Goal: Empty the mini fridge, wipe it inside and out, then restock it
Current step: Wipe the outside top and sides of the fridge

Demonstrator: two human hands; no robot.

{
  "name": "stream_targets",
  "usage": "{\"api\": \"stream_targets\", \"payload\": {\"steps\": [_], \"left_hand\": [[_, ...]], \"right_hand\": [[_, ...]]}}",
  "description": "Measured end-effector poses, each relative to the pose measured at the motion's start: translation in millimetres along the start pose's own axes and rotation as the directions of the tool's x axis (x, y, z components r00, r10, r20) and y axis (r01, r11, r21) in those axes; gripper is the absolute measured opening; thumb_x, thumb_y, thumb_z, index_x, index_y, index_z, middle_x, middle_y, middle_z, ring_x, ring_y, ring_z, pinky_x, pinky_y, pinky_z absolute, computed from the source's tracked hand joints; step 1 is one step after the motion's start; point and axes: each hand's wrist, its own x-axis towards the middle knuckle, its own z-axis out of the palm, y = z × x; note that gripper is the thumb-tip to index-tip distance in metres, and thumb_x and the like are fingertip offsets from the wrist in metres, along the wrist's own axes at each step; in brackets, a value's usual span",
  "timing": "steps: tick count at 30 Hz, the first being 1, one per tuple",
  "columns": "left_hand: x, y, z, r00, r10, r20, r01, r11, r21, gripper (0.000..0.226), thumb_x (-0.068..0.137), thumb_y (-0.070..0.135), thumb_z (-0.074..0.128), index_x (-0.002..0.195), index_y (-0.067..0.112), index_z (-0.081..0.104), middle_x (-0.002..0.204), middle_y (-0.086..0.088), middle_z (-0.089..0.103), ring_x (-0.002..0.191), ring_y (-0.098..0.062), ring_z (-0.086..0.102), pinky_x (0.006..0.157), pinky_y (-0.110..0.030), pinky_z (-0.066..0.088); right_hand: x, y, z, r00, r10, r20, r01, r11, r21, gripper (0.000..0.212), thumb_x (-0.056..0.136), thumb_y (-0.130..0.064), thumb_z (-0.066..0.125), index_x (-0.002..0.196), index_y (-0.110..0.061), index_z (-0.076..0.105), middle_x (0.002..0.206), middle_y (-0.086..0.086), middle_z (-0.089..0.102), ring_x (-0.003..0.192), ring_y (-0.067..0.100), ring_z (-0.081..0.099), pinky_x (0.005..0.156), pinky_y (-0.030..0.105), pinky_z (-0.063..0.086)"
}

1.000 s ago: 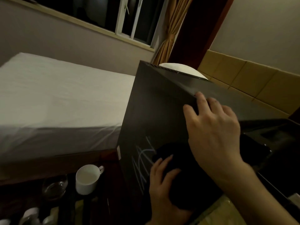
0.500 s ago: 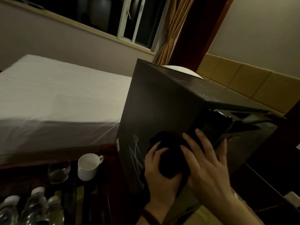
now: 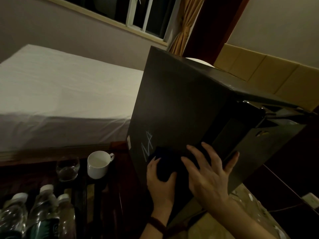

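The black mini fridge fills the middle of the view, its side panel facing me with pale scribbles low on it. My left hand presses a dark cloth flat against the lower part of that side. My right hand rests with spread fingers on the fridge's lower corner, partly over the cloth's right end. The fridge's back or door side at the right is in deep shadow.
A white mug and a clear glass stand on the dark wooden table at the left. Three water bottles lie at the bottom left. A white bed is behind. A wall socket sits at the right.
My right hand has come down from the fridge's top edge to its lower corner beside the cloth. The cloth and left hand stay low on the side. The view has tilted down, showing the bottles.
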Motion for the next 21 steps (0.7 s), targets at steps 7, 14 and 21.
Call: {"api": "stream_targets", "payload": {"steps": [7,14,21], "left_hand": [[15,-50,-22,0.939,-0.294,-0.179,0.292,0.956,-0.038,0.038,0.080,0.012,0.068,0.105,0.032,0.048,0.125,-0.006,0.052,0.112,-0.021,0.052,0.097,-0.039,0.042],[-12,-24,-8,0.995,-0.062,-0.074,0.060,0.998,-0.027,0.044,0.075,0.004,0.070,0.104,0.032,0.050,0.118,0.000,0.053,0.108,-0.014,0.053,0.090,-0.028,0.044],[16,-59,-25,0.941,-0.286,-0.181,0.299,0.953,0.050,0.046,0.081,0.014,0.066,0.123,0.023,0.048,0.130,-0.007,0.049,0.119,-0.024,0.048,0.103,-0.041,0.038]], "right_hand": [[1,2,3,1.000,-0.010,-0.020,0.010,1.000,0.010,0.017,0.077,-0.017,0.056,0.094,-0.023,0.055,0.100,0.000,0.071,0.116,0.026,0.043,0.109,0.060,-0.005],[5,1,-6,0.997,0.057,-0.050,-0.049,0.988,0.149,0.022,0.083,-0.018,0.052,0.105,-0.023,0.055,0.123,0.005,0.045,0.118,0.027,0.040,0.111,0.055,0.001],[-3,-6,-33,0.871,0.477,-0.121,-0.413,0.842,0.347,0.056,0.076,-0.024,0.066,0.124,-0.011,0.041,0.129,0.011,0.033,0.132,0.004,0.019,0.109,0.027,0.021]]}}
